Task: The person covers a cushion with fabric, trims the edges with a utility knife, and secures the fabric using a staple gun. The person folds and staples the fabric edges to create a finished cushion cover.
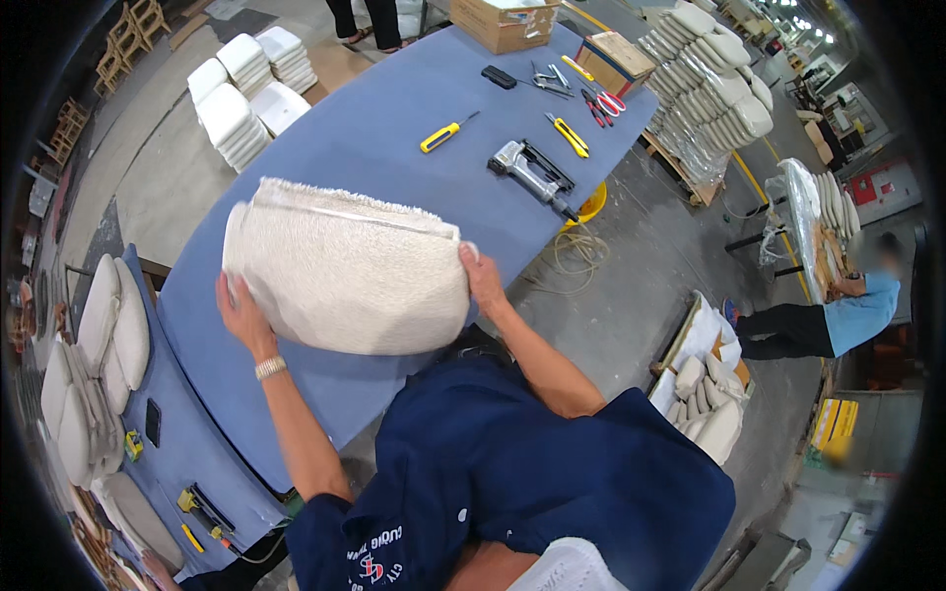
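Note:
A cream fabric-covered cushion (pixel 345 271) sits in front of me at the near side of the blue-covered table (pixel 365 128). Its far edge shows a frayed fabric border and a straight seam or fold. My left hand (pixel 246 317) holds its left side, fingers along the edge and thumb out of sight. At the right corner, my right hand (pixel 481 280) grips the cushion's edge. Beyond the cushion lie a grey staple gun (pixel 532 175), a yellow-handled screwdriver (pixel 448 132) and a yellow utility knife (pixel 569 136).
Red-handled scissors (pixel 609 102), pliers (pixel 595 108) and cardboard boxes (pixel 505 24) are at the table's far end. Stacked cushions (pixel 236 98) stand on the floor far left. A second blue table (pixel 187 433) adjoins at left. A person in light blue (pixel 857 310) stands at right.

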Tool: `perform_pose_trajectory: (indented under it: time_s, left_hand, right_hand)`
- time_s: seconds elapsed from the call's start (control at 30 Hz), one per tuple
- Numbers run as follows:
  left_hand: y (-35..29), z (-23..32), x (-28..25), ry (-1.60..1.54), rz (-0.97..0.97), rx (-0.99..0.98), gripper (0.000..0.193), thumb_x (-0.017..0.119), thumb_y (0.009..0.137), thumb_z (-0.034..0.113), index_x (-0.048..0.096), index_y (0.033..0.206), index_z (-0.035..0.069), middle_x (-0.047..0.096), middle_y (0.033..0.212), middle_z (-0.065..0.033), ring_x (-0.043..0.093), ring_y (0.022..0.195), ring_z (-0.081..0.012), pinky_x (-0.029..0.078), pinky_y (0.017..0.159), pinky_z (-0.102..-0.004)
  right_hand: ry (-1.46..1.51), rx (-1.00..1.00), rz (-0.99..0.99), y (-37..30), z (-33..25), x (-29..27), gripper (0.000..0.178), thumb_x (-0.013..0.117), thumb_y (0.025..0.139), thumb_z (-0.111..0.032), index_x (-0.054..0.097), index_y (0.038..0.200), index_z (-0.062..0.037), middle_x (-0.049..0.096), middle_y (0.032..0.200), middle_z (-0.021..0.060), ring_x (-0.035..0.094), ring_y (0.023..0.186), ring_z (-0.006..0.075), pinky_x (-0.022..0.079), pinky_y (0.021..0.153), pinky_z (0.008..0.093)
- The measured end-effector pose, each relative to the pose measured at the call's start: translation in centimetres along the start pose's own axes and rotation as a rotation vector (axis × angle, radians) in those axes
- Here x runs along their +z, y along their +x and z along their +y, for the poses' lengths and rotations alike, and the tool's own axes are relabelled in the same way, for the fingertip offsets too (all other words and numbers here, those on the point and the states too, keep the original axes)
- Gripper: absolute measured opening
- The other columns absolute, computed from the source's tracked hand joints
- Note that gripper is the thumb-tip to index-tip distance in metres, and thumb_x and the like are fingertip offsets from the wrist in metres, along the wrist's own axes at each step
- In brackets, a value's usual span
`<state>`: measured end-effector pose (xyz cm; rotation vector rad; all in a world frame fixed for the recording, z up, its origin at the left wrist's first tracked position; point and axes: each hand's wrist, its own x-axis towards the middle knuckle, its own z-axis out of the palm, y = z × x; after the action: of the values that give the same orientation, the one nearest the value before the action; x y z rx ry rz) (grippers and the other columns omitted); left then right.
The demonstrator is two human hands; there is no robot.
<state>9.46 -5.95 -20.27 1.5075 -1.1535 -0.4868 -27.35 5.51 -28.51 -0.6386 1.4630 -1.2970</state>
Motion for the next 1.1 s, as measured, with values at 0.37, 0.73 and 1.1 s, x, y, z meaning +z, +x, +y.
perform_pose_trajectory:
  time_s: [0.37, 0.73, 1.1]
  left_hand:
    - [-16.5, -5.7, 7.3, 0.667, -0.306, 0.165, 0.054, 0.051, 0.103, 0.036, 0.047, 0.15, 0.011, 0.028, 0.163, -0.0207, 0.021, 0.151, -0.0432, 0.025, 0.119, -0.0574]
    - [-20.4, -5.5, 8.2, 0.626, -0.043, 0.105, 0.056, 0.058, 0.101, 0.029, 0.046, 0.148, 0.002, 0.03, 0.16, -0.0257, 0.027, 0.148, -0.0441, 0.025, 0.12, -0.0519]
    - [-22.5, -8.5, 7.1, 0.066, 0.453, -0.677, 0.055, 0.063, 0.099, 0.048, 0.072, 0.096, -0.005, 0.062, 0.072, -0.0039, 0.05, 0.071, -0.0148, 0.046, 0.069, -0.0326]
  right_hand:
    - [-0.477, 0.233, -0.172, -5.7, 5.7, -8.4, 0.027, 0.067, 0.098, -0.03, 0.069, 0.105, -0.0035, 0.071, 0.088, 0.005, 0.066, 0.069, 0.0117, 0.053, 0.059, 0.0271]
    - [-0.921, -0.304, 0.267, 9.6, -3.2, -20.0, 0.032, 0.074, 0.084, -0.018, 0.066, 0.111, -0.0028, 0.071, 0.098, 0.0162, 0.069, 0.087, 0.0294, 0.055, 0.079, 0.0423]
    - [-1.342, -0.532, -0.047, 20.4, -3.9, -21.3, 0.056, 0.076, 0.084, -0.029, 0.06, 0.133, -0.0085, 0.064, 0.121, 0.017, 0.062, 0.108, 0.0383, 0.049, 0.094, 0.0487]
